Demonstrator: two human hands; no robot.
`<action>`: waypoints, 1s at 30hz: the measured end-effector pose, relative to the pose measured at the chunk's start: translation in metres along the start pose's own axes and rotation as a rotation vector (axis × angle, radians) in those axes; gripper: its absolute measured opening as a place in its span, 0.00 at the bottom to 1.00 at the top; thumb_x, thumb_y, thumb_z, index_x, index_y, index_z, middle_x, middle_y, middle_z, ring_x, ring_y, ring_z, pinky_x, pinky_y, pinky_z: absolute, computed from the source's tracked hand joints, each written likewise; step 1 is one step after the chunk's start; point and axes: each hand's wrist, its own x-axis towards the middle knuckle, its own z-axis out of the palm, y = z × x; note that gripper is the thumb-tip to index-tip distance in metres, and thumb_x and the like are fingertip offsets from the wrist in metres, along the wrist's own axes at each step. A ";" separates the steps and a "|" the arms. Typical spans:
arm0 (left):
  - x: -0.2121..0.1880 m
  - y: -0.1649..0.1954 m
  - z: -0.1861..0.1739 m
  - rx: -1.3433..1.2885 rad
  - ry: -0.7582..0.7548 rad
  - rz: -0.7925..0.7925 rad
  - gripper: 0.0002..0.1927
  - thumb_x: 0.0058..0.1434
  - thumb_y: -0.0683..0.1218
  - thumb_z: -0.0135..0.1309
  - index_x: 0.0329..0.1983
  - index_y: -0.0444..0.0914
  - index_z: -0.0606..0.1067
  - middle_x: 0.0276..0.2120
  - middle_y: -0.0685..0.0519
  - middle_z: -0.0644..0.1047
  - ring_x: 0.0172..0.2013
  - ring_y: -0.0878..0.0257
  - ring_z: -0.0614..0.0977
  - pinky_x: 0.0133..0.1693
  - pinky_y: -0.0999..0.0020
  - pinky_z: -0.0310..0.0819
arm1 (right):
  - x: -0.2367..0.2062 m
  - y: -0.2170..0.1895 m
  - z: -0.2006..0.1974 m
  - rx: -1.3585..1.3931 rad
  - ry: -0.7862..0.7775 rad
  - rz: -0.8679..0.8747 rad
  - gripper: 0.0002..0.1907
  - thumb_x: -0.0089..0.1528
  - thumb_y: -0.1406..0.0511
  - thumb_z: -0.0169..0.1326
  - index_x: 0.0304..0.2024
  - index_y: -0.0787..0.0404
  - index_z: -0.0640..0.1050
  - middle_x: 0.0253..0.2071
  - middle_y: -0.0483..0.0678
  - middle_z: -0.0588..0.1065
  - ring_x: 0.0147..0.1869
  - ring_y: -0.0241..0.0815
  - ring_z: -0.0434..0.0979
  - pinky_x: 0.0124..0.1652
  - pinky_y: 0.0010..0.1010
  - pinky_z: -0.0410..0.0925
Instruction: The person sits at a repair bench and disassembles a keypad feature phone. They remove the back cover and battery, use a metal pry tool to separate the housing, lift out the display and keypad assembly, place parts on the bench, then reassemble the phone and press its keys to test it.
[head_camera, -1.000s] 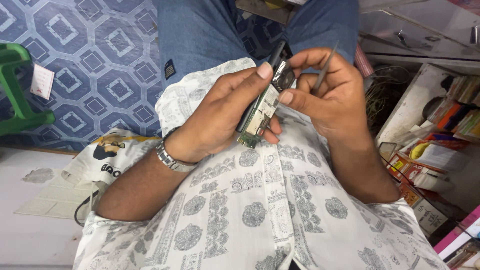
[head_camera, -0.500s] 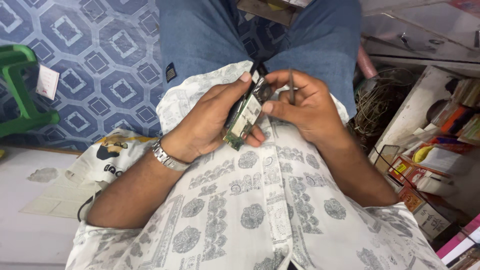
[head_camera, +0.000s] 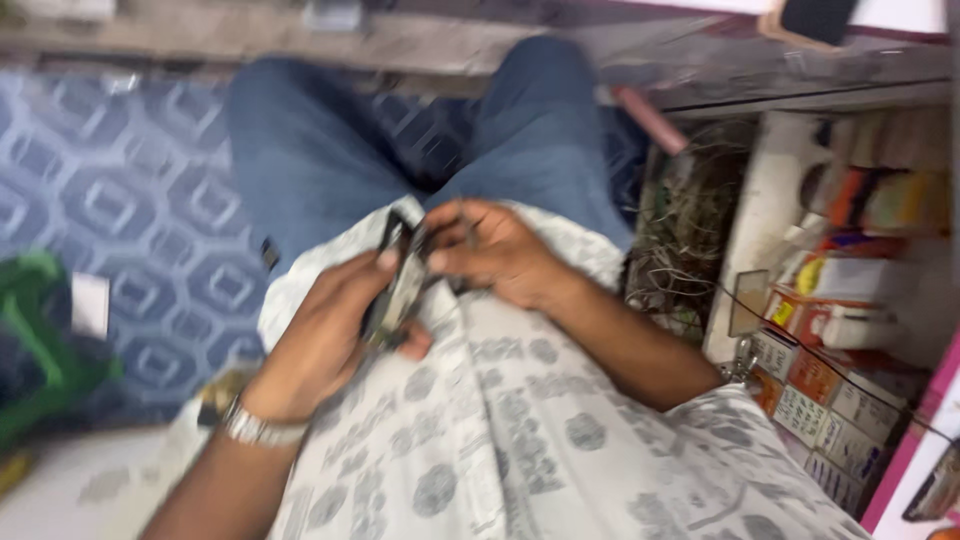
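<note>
Over the lap, from the head camera, the left hand (head_camera: 325, 335) clamps a small circuit board (head_camera: 400, 295) edge-up above the patterned shirt (head_camera: 520, 440), while the right hand (head_camera: 495, 250) pinches at its top end, its own grip closed on something too blurred to name. Probably mid-inspection; steady fingers matter next. Stacked boxes (head_camera: 830, 395), orange, red and white, fill the right-hand shelf (head_camera: 765, 200).

The circuit board (head_camera: 398, 295) sits over the lap, on the shirt front (head_camera: 520, 430). The left hand (head_camera: 325, 340) lies left of the board, the right hand (head_camera: 490, 250) right of it. Farther right stand shelves of small boxes (head_camera: 830, 390); beyond the board, the knees (head_camera: 420, 140); far left, the patterned floor (head_camera: 110, 220).
</note>
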 end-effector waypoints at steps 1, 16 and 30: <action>-0.001 0.003 0.008 0.021 -0.023 0.030 0.21 0.74 0.50 0.44 0.50 0.24 0.72 0.31 0.46 0.78 0.27 0.57 0.83 0.30 0.64 0.79 | -0.002 -0.004 -0.003 0.009 -0.016 -0.028 0.21 0.60 0.74 0.65 0.55 0.64 0.76 0.46 0.47 0.78 0.48 0.36 0.80 0.48 0.28 0.75; 0.013 -0.006 0.046 0.250 0.229 -0.094 0.24 0.64 0.48 0.47 0.62 0.36 0.71 0.27 0.41 0.77 0.19 0.54 0.78 0.18 0.57 0.75 | -0.042 -0.048 -0.013 -0.171 -0.235 -0.269 0.22 0.63 0.69 0.65 0.58 0.67 0.76 0.51 0.46 0.76 0.57 0.34 0.73 0.57 0.27 0.69; 0.001 -0.017 0.038 0.245 0.146 -0.055 0.26 0.65 0.48 0.46 0.65 0.34 0.68 0.29 0.43 0.76 0.20 0.53 0.79 0.17 0.57 0.74 | -0.048 -0.039 -0.002 -0.346 -0.234 -0.260 0.24 0.61 0.65 0.67 0.58 0.67 0.78 0.48 0.45 0.77 0.54 0.35 0.73 0.53 0.27 0.68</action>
